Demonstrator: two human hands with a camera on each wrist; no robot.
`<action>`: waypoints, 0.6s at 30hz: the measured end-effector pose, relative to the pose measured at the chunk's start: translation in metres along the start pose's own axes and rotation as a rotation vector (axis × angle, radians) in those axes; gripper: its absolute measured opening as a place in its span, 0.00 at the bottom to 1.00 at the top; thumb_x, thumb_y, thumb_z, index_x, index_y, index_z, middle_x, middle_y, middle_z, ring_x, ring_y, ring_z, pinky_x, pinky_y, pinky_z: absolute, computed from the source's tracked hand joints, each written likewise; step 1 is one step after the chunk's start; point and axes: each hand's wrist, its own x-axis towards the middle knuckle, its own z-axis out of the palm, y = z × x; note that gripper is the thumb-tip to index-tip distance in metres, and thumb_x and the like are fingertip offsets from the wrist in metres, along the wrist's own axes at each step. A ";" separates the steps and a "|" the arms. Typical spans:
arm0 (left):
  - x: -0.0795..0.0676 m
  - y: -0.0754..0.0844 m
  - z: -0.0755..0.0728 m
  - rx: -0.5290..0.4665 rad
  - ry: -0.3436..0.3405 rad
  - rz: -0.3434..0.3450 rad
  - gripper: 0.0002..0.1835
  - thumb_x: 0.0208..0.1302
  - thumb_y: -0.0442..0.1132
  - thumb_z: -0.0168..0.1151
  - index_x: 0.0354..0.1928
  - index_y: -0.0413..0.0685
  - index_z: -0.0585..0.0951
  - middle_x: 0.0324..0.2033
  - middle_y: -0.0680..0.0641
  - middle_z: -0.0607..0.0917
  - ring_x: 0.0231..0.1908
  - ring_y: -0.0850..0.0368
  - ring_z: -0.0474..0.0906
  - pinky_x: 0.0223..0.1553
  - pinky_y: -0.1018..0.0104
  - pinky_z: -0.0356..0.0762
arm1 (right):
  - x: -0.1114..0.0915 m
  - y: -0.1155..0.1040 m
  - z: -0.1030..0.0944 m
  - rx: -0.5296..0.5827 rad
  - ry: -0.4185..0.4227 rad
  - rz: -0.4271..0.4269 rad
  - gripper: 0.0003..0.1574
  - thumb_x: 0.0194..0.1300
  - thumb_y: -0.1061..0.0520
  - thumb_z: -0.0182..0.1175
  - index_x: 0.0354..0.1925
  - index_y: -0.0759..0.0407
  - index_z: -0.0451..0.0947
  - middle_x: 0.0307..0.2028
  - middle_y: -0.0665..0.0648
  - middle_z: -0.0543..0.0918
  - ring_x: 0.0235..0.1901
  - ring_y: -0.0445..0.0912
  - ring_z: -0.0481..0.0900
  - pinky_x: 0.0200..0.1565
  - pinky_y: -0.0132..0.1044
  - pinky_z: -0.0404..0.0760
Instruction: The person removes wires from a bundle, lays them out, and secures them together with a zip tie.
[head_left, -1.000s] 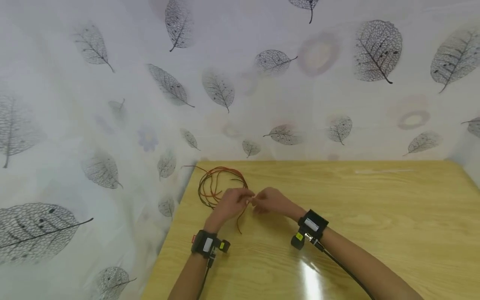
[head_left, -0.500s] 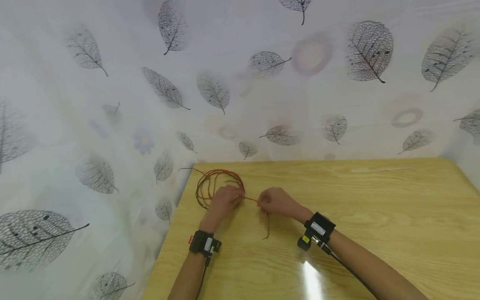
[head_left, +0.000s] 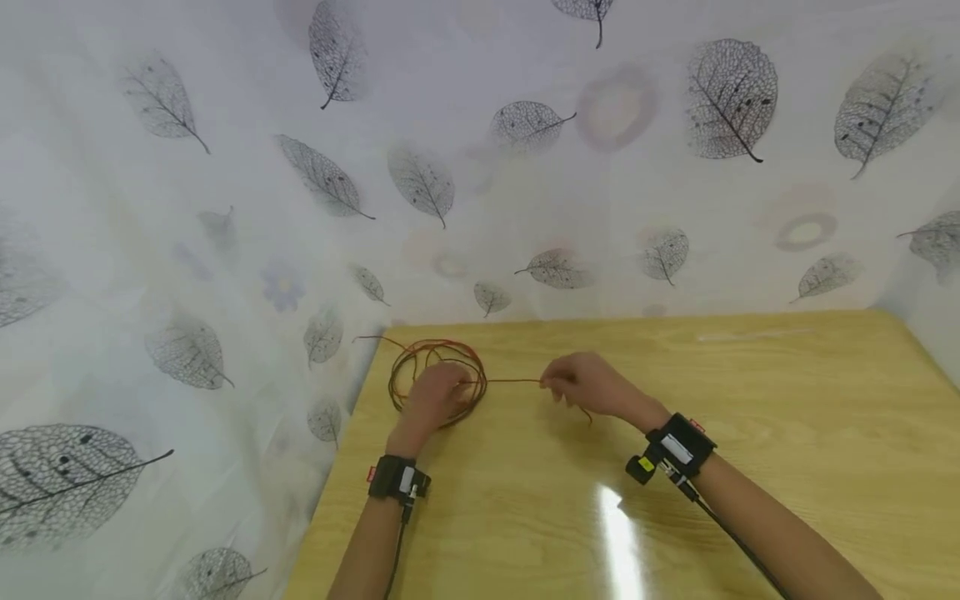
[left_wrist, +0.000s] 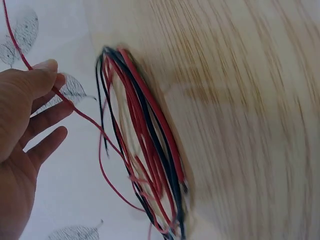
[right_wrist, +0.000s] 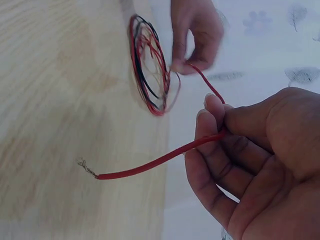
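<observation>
While Pinched at Two Points, the Red Wire (head_left: pixel 513 381) Spans Left to Right

Where the tabletop (head_left: pixel 712 417) ends at its left edge, one thin wire end (head_left: pixel 372 337) appears to project past the rim. The wire coil (left_wrist: pixel 150 135), red and black, lies just inside, at the far left corner. The left hand (head_left: pixel 433 398), nearer to the coil, overlaps it in the head view and pinches the red wire between thumb and fingers. From there the exposed span runs nearly straight, long axis left to right. The right hand (head_left: pixel 592 387), well apart from the coil, pinches the same wire; the stripped end (right_wrist: pixel 88 167) projects beyond its fingers. To the right, the tabletop extends far, giving lateral room; its far edge borders the leaf-printed backdrop (head_left: pixel 615 208).
</observation>
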 end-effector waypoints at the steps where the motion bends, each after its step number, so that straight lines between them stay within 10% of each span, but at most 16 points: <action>1: -0.002 -0.003 -0.002 0.009 0.008 -0.007 0.06 0.56 0.33 0.71 0.36 0.46 0.84 0.34 0.50 0.86 0.37 0.54 0.81 0.42 0.57 0.80 | -0.002 0.003 -0.005 -0.002 0.009 -0.003 0.08 0.71 0.59 0.58 0.42 0.55 0.84 0.26 0.52 0.85 0.22 0.46 0.82 0.21 0.33 0.81; 18: -0.016 -0.038 -0.034 0.074 -0.010 -0.164 0.06 0.56 0.31 0.70 0.37 0.43 0.86 0.34 0.46 0.87 0.38 0.49 0.81 0.45 0.52 0.79 | -0.064 0.051 -0.059 -0.138 0.026 -0.016 0.12 0.71 0.63 0.57 0.47 0.53 0.84 0.27 0.48 0.84 0.26 0.42 0.79 0.21 0.32 0.78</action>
